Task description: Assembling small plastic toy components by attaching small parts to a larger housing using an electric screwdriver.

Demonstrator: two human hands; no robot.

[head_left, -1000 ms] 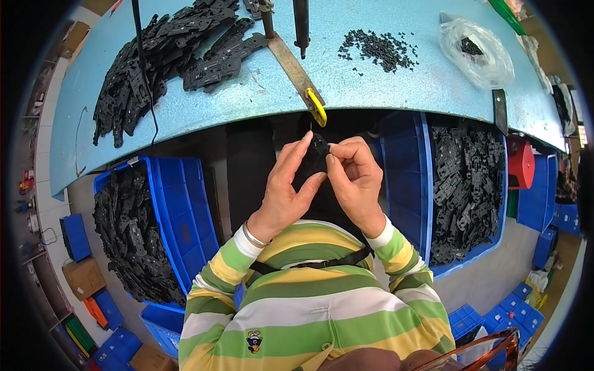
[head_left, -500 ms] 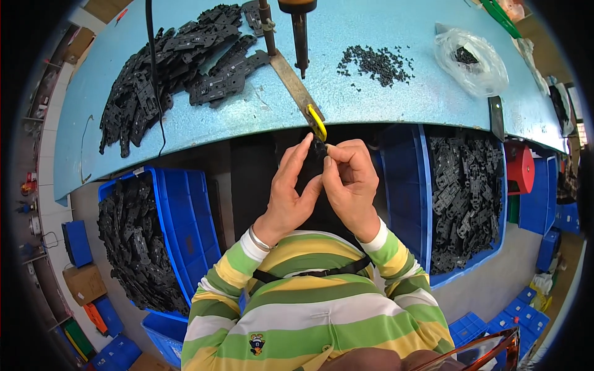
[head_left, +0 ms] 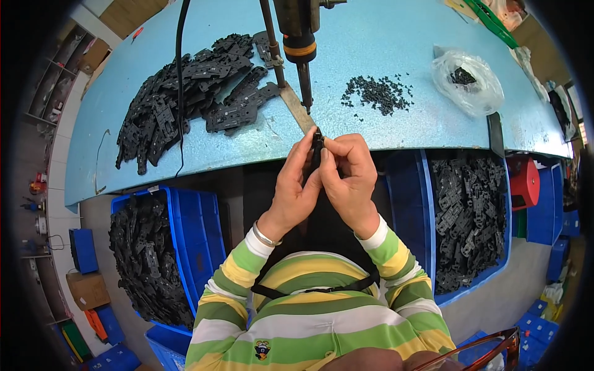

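Both hands pinch a small dark plastic part (head_left: pixel 317 147) at the table's front edge. My left hand (head_left: pixel 296 185) has its fingers against the part's left side, and a metal bangle circles that wrist. From the right, my right hand (head_left: pixel 351 176) grips it between thumb and curled forefinger. The fingers cover most of the part. Just beyond it, a flat metal bar (head_left: pixel 296 106) lies on the table, its near end at my fingertips. Over this bar hangs an upright powered tool (head_left: pixel 300 49) with an orange band and narrow metal tip, apart from the part.
Flat black plastic plates (head_left: pixel 179 102) lie heaped at the table's left. Small black pieces (head_left: pixel 380 94) are scattered right of the tool, near a clear plastic bag (head_left: pixel 473 96). Blue crates (head_left: pixel 197 229) of black parts stand either side below the table. A black cable (head_left: pixel 179 80) hangs at left.
The view has shifted, so the table and tool sit lower in the picture. The part is now upright between my fingertips near the bar's end. A yellow piece seen there earlier no longer shows.
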